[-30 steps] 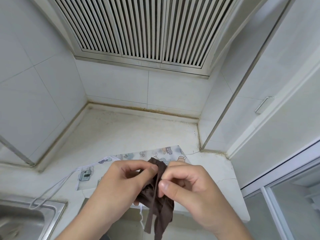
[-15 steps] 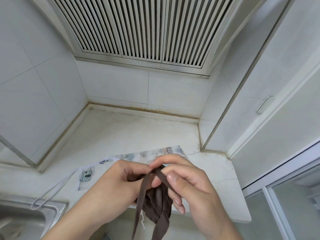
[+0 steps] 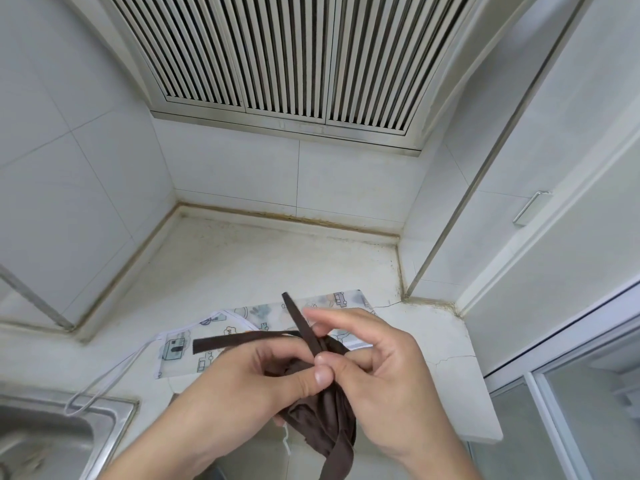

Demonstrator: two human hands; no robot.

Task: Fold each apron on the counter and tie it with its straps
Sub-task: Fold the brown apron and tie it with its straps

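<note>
**Brown apron: strap tie in progress; printed apron pending**

Head view.

- Brown apron (image 3: 320,415): bunched into a small bundle, held in the air between both hands, in front of the counter edge. Judged folded; tie not yet closed.
- Strap ends: one strap (image 3: 301,323) rises up and away past the fingertips; the other strap (image 3: 239,342) runs out flat to the left of the fingers. They cross just above the thumbs.
- Left hand (image 3: 256,379): fingers curled round the bundle, thumb pressed on the crossing.
- Right hand (image 3: 374,372): thumb and forefinger pinch the upright strap; remaining fingers loosely extended.
- Printed apron (image 3: 249,320): lies spread on the counter (image 3: 277,258) beyond the fingers, its white cord (image 3: 104,379) trailing toward the sink (image 3: 52,434). Judged unfolded and untied.
- Outstanding: finish the brown knot; fold and tie the printed apron.
</note>
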